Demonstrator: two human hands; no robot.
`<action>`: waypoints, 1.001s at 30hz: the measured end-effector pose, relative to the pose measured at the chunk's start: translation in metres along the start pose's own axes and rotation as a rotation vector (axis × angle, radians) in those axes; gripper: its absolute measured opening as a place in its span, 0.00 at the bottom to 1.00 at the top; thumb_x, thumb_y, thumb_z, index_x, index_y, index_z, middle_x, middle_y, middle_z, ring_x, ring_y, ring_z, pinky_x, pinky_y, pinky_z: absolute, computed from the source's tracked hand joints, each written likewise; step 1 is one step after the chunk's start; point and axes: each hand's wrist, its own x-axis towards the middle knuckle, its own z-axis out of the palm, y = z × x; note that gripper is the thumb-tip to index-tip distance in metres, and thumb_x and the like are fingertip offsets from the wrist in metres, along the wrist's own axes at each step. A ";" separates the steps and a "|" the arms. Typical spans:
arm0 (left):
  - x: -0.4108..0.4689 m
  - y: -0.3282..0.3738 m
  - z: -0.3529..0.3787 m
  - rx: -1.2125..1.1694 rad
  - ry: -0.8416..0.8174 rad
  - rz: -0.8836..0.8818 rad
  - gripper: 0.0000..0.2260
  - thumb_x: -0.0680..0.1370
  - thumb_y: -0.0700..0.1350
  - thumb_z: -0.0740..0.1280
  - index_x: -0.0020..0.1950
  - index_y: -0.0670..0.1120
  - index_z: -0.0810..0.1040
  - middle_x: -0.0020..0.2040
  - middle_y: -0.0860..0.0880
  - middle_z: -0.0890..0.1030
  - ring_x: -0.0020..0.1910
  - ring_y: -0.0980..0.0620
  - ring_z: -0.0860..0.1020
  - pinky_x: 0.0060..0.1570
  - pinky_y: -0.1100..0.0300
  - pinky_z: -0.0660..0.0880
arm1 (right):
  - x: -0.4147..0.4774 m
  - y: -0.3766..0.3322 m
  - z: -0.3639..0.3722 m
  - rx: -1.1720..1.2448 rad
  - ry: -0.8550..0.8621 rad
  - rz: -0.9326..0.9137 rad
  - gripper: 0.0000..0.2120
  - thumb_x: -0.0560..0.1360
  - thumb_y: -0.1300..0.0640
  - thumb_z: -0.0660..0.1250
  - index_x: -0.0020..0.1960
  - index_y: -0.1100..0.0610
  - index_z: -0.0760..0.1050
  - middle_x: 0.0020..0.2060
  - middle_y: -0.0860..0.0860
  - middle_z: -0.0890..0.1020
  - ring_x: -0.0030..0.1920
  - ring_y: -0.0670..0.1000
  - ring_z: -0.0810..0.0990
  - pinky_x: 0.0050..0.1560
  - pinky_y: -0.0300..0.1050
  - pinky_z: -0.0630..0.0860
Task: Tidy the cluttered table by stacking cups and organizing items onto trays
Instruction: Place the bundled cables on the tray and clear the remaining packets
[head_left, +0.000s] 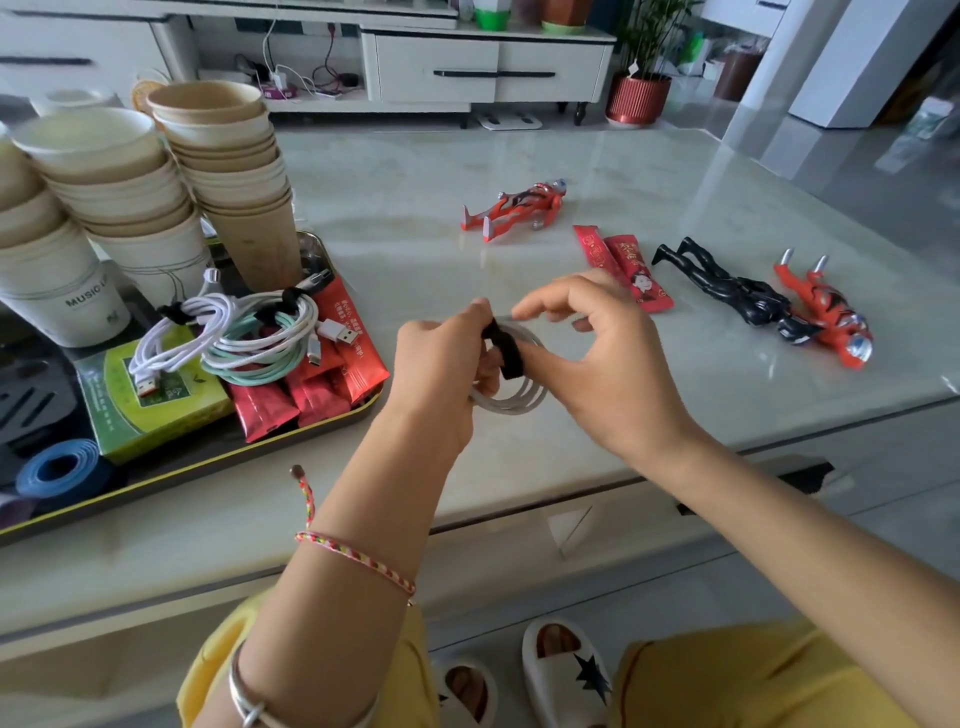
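left hand (441, 364) gripped coiled white cable (519, 402) at its black strap (506, 353) | right hand (602, 358) pinched the coil's top | over table (415, 171) near front edge | tray (156, 479) with cup stacks (228, 171) close left | bare marble ahead up to red toy figure (519, 208)

Left grip (441, 374) and right grip (608, 358) close together, fingers (543, 306) curled in pinches.

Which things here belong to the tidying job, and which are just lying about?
Job: left hand and right hand holding the coiled white cable with black strap; dark tray; stacked beige paper cups; two loose red sachets; far red toy figure; black toy figure; near red toy figure.
Lying about: red ribbed plant pot; white drawer cabinet; white slippers.
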 end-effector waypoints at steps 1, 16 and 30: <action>0.001 0.001 0.000 0.001 0.022 0.015 0.12 0.77 0.40 0.63 0.35 0.38 0.72 0.21 0.47 0.70 0.20 0.53 0.65 0.27 0.62 0.64 | 0.000 -0.001 -0.001 -0.042 0.013 0.004 0.07 0.68 0.62 0.74 0.44 0.55 0.80 0.44 0.49 0.77 0.46 0.42 0.74 0.47 0.25 0.64; 0.002 0.004 -0.006 -0.013 -0.028 0.074 0.14 0.79 0.44 0.62 0.35 0.40 0.72 0.19 0.51 0.66 0.21 0.54 0.64 0.31 0.59 0.64 | -0.001 -0.010 -0.004 -0.053 -0.083 -0.152 0.09 0.76 0.60 0.66 0.42 0.64 0.79 0.39 0.53 0.81 0.45 0.51 0.77 0.51 0.46 0.71; 0.004 0.008 -0.011 0.381 -0.011 0.602 0.17 0.80 0.48 0.60 0.33 0.42 0.72 0.22 0.54 0.72 0.22 0.60 0.68 0.27 0.68 0.64 | 0.011 -0.003 -0.002 0.117 -0.408 0.533 0.19 0.74 0.49 0.67 0.26 0.55 0.74 0.15 0.45 0.64 0.18 0.45 0.60 0.21 0.36 0.57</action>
